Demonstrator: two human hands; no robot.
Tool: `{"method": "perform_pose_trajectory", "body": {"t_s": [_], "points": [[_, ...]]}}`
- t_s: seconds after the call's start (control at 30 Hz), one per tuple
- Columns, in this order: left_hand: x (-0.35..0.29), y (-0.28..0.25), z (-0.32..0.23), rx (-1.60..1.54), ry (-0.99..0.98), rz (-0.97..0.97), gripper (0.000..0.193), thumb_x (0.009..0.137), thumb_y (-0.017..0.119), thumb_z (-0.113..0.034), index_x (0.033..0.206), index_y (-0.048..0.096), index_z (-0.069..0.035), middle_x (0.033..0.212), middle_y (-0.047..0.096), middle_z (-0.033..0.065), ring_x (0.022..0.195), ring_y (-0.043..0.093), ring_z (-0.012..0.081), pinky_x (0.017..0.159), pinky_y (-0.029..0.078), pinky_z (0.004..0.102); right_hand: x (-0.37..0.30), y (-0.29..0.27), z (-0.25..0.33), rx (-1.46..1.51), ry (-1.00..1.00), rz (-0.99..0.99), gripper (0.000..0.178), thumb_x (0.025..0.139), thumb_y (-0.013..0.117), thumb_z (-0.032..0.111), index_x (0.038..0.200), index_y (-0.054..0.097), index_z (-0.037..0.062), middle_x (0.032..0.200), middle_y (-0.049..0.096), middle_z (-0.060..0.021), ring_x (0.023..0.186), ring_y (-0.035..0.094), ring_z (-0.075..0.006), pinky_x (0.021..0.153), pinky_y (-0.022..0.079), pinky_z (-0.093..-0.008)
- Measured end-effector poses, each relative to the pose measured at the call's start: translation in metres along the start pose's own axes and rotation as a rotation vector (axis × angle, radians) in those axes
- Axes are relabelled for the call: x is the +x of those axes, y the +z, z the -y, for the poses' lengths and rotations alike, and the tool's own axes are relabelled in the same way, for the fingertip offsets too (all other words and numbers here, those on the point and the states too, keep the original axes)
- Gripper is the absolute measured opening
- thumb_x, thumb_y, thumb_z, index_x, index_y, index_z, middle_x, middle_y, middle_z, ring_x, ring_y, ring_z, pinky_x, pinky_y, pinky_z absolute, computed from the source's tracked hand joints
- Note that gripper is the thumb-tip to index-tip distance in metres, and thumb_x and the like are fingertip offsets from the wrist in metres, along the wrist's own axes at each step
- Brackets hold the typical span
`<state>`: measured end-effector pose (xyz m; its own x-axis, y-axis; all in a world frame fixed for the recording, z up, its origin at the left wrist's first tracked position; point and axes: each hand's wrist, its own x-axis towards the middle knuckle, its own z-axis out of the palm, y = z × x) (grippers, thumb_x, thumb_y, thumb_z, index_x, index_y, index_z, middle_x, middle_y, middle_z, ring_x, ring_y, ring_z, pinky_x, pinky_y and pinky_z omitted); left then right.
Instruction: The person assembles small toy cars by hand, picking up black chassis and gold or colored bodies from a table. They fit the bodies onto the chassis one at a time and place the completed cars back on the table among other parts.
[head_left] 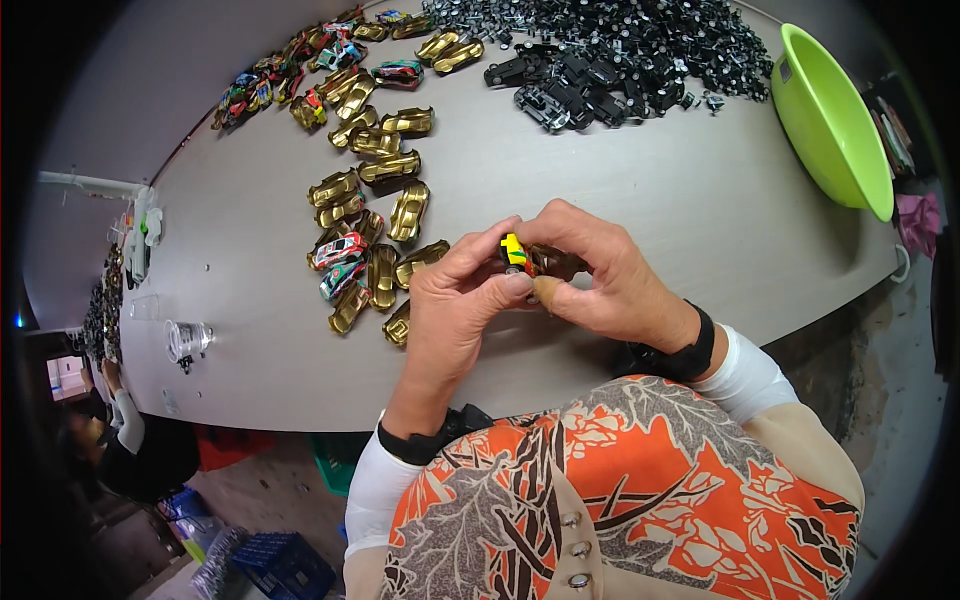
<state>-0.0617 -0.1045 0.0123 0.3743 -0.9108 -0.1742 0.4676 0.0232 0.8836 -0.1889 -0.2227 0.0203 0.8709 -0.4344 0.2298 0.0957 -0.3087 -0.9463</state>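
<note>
Between my two hands, above the near part of the table, is a small toy car (513, 250) with yellow, green and red on its body. My left hand (450, 295) closes round it, thumb on the near side and fingers behind. From the other side my right hand (615, 270) grips it with thumb and bent fingers. Something gold-brown shows beneath the right fingers; whether it is held, I cannot tell. Just left of my hands lie gold toy car bodies (381, 277), several of them, and a red-and-white car body (338, 251).
At the far side, black car bases (590, 90) lie beside a heap of small wheel parts (660, 35). Painted car bodies (250, 90) are piled far left. A lime-green basin (835, 120) stands right, a clear cup (187, 340) left. Another person (140, 450) sits at far left.
</note>
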Motion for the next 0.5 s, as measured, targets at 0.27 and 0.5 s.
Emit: {"method": "perform_pose_trajectory", "body": {"t_s": [0.27, 0.5], "points": [[-0.0013, -0.0029, 0.0064, 0.145, 0.062, 0.068, 0.042, 0.083, 0.063, -0.002, 0.124, 0.053, -0.003, 0.101, 0.053, 0.002, 0.089, 0.055, 0.0095, 0.074, 0.053, 0.0217, -0.0018, -0.0036, 0.0033, -0.06, 0.025, 0.038, 0.033, 0.07, 0.059, 0.0, 0.102, 0.056, 0.0043, 0.082, 0.056, -0.0058, 0.062, 0.054, -0.0146, 0.056, 0.045, -0.0252], [-0.0031, 0.0039, 0.0058, 0.218, 0.099, 0.055, 0.038, 0.091, 0.054, -0.011, 0.128, 0.05, -0.003, 0.1, 0.05, 0.0007, 0.087, 0.05, 0.007, 0.077, 0.045, 0.0195, -0.0009, 0.0008, 0.0055, -0.056, 0.034, -0.034, 0.031, 0.071, 0.059, 0.002, 0.101, 0.056, 0.0047, 0.082, 0.058, -0.0052, 0.06, 0.055, -0.0114, 0.054, 0.045, -0.0237]]}}
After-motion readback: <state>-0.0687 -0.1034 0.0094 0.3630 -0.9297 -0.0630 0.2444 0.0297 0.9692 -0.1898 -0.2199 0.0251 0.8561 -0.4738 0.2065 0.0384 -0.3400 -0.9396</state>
